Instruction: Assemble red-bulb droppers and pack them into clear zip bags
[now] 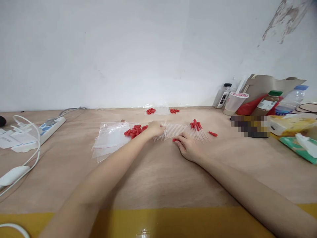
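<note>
A row of clear glass dropper tubes (pixel 177 130) lies on the wooden table (pixel 158 178). My left hand (pixel 155 128) rests at the row's left end, its fingers curled on one clear tube. My right hand (pixel 188 146) sits just in front of the row, fingers closed on a red rubber bulb (pixel 175 139). A heap of red bulbs (pixel 135 130) lies left of my left hand. A few tubes with bulbs fitted (pixel 196 126) lie at the row's right end, and one loose bulb (pixel 212 134) lies beyond.
Clear zip bags (pixel 110 138) lie left of the heap. More red bulbs (pixel 150 110) and a bag sit by the wall. A power strip (pixel 51 127) with chargers is at left. Bottles (pixel 292 99), a cup (pixel 235 100) and tissue packs (pixel 300 145) crowd the right.
</note>
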Motion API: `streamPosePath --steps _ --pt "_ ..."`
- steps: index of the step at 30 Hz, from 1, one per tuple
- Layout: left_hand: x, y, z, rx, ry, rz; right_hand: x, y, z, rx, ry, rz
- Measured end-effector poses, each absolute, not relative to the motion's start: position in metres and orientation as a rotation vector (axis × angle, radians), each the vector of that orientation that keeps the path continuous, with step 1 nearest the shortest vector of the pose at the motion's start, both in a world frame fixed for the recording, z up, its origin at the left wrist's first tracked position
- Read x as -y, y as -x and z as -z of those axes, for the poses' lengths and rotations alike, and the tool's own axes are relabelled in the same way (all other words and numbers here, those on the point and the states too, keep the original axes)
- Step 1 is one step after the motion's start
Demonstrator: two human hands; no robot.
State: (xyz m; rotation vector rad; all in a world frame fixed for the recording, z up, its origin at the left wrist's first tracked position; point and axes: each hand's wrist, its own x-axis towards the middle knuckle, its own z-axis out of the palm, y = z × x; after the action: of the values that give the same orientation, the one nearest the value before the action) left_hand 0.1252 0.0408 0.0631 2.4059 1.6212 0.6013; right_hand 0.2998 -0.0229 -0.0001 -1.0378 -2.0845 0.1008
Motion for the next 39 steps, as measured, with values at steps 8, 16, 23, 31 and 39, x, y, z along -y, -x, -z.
streamPosePath --steps 8,16,23,31,39 --pt "0.021 -0.07 -0.027 -1.157 -2.882 -0.804 0.026 -0.292 -0.004 2.053 0.965 -0.3" --pt "0.017 -0.067 -0.017 -1.028 -2.928 -0.99 0.03 -0.29 -0.009 2.08 0.927 -0.309" --pt "0.019 -0.069 -0.018 -1.041 -2.947 -0.957 0.03 -0.29 -0.01 2.109 0.891 -0.338" --pt "0.021 -0.07 -0.021 -0.977 -2.935 -1.014 0.025 -0.29 -0.007 2.099 0.783 -0.226" --pt "0.022 -0.07 -0.02 -0.898 -2.977 -1.001 0.023 -0.291 -0.001 2.102 0.631 -0.154"
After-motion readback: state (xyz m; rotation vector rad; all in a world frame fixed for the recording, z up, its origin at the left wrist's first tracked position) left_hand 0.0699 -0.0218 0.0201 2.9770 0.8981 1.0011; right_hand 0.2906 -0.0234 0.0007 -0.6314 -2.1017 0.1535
